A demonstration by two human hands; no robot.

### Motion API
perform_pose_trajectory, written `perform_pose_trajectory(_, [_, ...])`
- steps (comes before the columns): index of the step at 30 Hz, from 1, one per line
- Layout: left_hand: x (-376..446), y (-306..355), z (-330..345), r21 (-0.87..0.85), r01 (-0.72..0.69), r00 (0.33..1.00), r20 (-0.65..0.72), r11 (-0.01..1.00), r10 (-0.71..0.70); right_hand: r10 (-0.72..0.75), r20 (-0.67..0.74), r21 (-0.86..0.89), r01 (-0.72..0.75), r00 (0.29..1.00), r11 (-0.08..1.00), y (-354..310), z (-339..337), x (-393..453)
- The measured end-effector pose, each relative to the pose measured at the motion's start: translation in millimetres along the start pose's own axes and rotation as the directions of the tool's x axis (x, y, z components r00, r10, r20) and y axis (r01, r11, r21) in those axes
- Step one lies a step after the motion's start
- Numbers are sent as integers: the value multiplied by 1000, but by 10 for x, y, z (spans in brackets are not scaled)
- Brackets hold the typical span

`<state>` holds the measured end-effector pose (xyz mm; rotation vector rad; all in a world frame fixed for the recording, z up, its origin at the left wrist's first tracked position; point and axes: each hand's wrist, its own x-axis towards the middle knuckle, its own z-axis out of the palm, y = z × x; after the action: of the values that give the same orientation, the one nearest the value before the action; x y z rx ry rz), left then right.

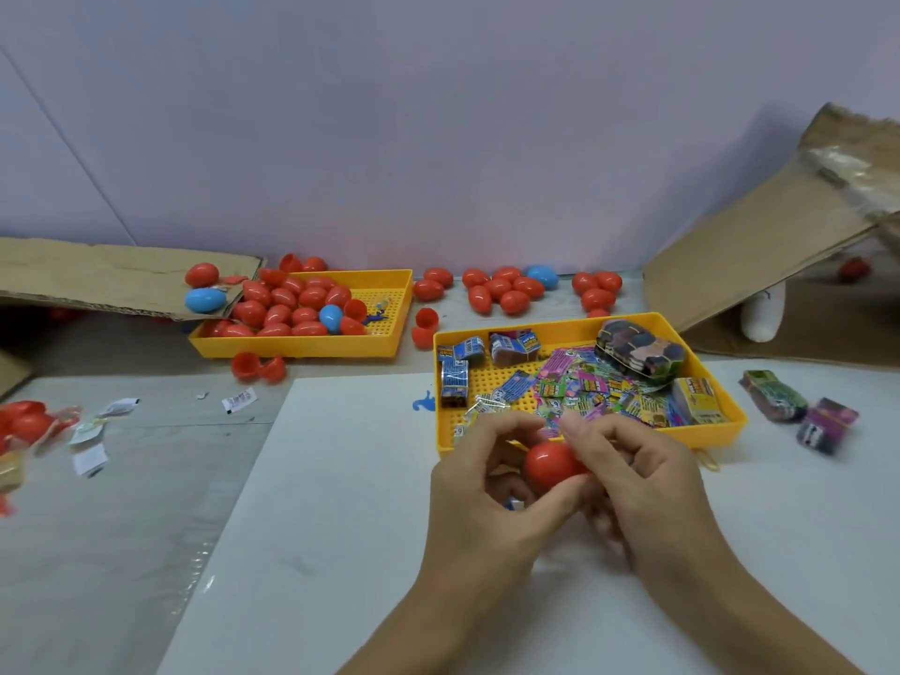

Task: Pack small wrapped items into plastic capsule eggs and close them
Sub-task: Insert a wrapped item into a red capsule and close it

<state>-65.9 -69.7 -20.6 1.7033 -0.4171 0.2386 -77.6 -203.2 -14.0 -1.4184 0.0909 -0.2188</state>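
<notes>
Two bare forearms reach in from the bottom edge and meet over the white sheet [341, 479]. The left hand [479, 484] curls its fingers around a glossy red plastic capsule egg [553, 462] from the left; the right hand [638, 475] pinches it from the right, fingers bent. The egg sits between them, just in front of the yellow perforated plastic tray [721, 406] of colourful wrapped packets [594, 387].

two bare forearms, left hand [479, 484] & right hand [647, 484], no sleeves/rings.
</notes>
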Motion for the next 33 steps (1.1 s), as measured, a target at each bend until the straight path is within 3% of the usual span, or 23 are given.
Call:
perform_pose_trajectory(10, [-12,72,11,-217,118,993,-5,969,-122,52,-133,123,-36,990,992,-10,-51,-76])
perform_pose_trajectory(15, [45,33,-16,-352,278,960,65,894,-273,1,-19,81,0,1000,997,-14,-25,-82])
perform_pose_trajectory(19, [90,-8,-22,-424,325,944,100,845,-313,-32,49,48,30,998,998,20,-59,-64])
perform_pose_trajectory(25, [96,-18,-1,-417,321,943,53,851,-329,-89,121,11,89,989,996,45,-92,-69])
perform_pose_trajectory(29, [71,-6,-6,-359,214,971,-20,909,-237,-78,166,28,75,983,997,39,-102,-64])
perform_pose_trajectory(33, [38,-2,-18,-323,119,989,-45,939,-140,-8,114,123,-7,993,992,10,-117,-48])
